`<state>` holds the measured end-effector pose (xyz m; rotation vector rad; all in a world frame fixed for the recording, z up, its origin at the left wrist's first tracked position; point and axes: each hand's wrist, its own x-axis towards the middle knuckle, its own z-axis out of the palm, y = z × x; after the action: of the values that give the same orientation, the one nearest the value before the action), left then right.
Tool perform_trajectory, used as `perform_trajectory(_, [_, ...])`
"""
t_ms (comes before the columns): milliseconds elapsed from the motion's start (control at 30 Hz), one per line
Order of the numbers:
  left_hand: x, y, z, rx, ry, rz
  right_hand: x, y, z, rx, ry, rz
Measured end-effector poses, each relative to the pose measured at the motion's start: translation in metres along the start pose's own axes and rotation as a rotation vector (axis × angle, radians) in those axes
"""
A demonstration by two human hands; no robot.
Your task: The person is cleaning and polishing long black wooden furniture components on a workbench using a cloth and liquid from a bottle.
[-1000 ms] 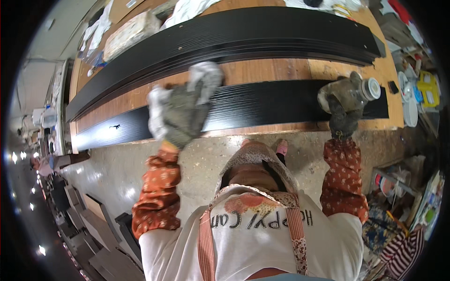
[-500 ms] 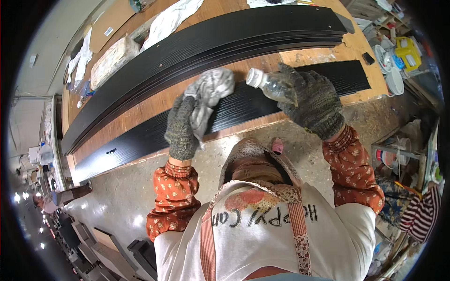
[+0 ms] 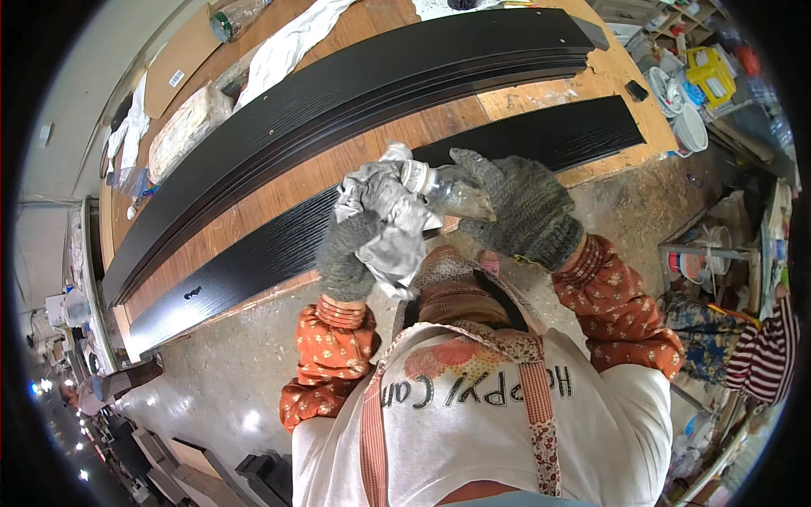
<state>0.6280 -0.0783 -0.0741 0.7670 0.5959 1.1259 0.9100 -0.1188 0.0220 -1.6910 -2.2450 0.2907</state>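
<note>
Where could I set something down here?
The wooden strip between the far board and near board looks bare. It's crowded behind the far board, with cloths and a package, and over the near board, where a rag and bottle are held.

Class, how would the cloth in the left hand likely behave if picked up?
The cloth is probably floppy, bunching into loose folds in the left hand. It looks thin, so likely light for its size. With no firm, rounded shape, it seems unlikely to roll.
</note>
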Motion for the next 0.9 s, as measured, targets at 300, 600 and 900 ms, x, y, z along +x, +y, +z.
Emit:
perform_trajectory(300, [0.007,0.009,0.047,0.131,0.265,-0.099,-0.01,-0.003,-0.017,-0.153,-0.1,0.044])
perform_trajectory(600, [0.013,0.006,0.092,0.355,-0.004,-0.003,-0.003,-0.028,-0.027,-0.486,-0.251,0.144])
perform_trajectory(900, [0.034,0.003,0.127,0.172,0.273,0.146,0.026,0.045,-0.007,0.355,-0.01,-0.204])
